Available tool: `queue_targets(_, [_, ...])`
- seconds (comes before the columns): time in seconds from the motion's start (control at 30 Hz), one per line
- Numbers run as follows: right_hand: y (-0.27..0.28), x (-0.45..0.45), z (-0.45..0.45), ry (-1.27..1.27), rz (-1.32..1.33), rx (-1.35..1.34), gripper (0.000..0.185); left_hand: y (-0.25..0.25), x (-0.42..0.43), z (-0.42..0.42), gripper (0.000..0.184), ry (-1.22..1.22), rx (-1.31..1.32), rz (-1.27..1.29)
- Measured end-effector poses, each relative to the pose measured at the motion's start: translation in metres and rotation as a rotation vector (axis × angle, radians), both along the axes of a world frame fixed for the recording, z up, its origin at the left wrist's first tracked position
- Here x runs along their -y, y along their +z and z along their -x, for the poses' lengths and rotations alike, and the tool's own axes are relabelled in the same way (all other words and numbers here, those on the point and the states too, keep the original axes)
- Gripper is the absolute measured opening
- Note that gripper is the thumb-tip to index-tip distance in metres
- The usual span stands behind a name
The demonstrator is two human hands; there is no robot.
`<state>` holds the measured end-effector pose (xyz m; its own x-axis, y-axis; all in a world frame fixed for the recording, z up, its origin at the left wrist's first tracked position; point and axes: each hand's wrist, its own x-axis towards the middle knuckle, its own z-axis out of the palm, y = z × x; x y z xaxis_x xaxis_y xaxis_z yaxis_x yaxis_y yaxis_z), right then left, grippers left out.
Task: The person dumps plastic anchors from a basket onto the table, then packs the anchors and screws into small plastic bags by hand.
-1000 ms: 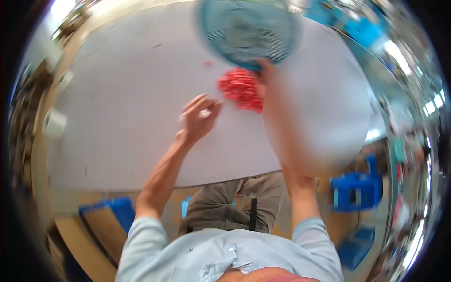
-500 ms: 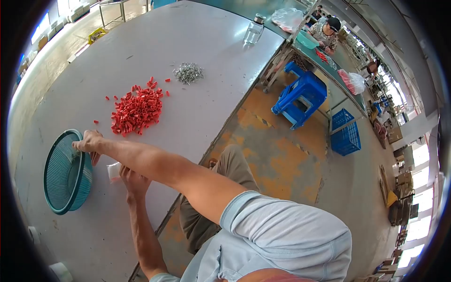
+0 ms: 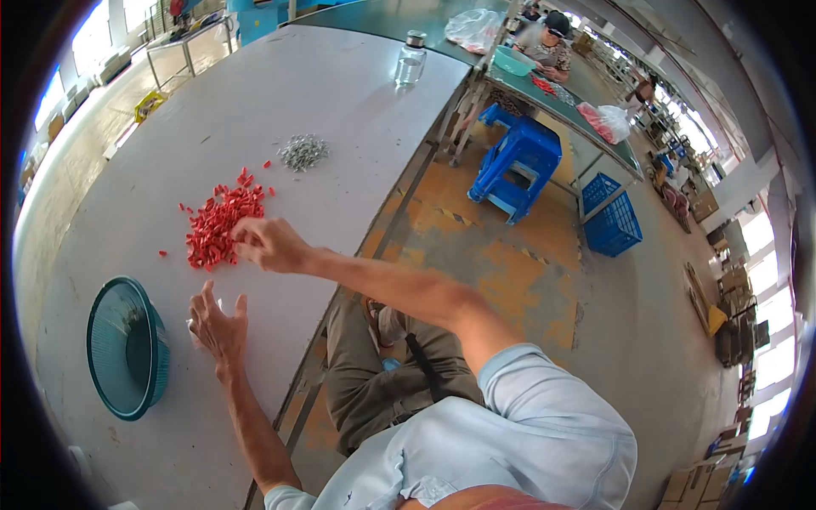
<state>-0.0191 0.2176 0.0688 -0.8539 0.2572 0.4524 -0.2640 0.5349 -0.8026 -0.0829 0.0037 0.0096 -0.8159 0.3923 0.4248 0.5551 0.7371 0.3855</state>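
My left hand [image 3: 219, 327] is over the grey table, between the basket and the red pile. Its thumb stands apart from the bent fingers, and bits of a small clear plastic bag [image 3: 192, 325] show at them; most of the bag is hidden. My right hand [image 3: 270, 244] is at the near right edge of a pile of small red tube-like pieces [image 3: 223, 217]. Its fingers are curled together with the tips at the pieces; what they hold is hidden. Beyond the red pile lies a smaller heap of silvery metal pieces [image 3: 303, 152]. A green plastic basket [image 3: 160, 357] stands left of my left hand.
A clear bottle [image 3: 410, 64] stands at the table's far right corner. Blue stools [image 3: 520, 166] and a blue crate [image 3: 612, 217] are on the floor to the right. A person [image 3: 548, 51] sits at another table with a green bowl [image 3: 513, 61] and red pieces.
My right hand has let go of the basket rim and moved right to the red pile. My left hand has shifted slightly left, its thumb now apart from the fingers.
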Motion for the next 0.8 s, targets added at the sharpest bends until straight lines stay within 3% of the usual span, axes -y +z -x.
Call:
queue_targets(0.17, [-0.055, -0.028, -0.078, -0.072, 0.07, 0.171, 0.016, -0.014, -0.001, 0.003, 0.052, -0.057, -0.057, 0.054])
queue_targets(0.27, [-0.093, -0.036, -0.093, -0.141, 0.088, -0.028, 0.011, -0.021, 0.001, 0.005, 0.045, -0.062, -0.093, 0.061])
queue_targets(0.4, [-0.094, -0.03, -0.092, -0.23, 0.09, -0.066, 0.011, -0.017, 0.002, 0.004, 0.034, -0.082, -0.21, 0.081])
queue_targets(0.47, [-0.092, -0.034, -0.091, -0.248, 0.126, -0.043, 0.01, -0.01, -0.004, 0.001, 0.015, -0.203, -0.403, -0.083])
queue_targets(0.8, [-0.093, -0.035, -0.091, -0.307, 0.188, -0.051, 0.01, -0.005, -0.034, -0.017, 0.02, -0.536, -0.427, -0.286])
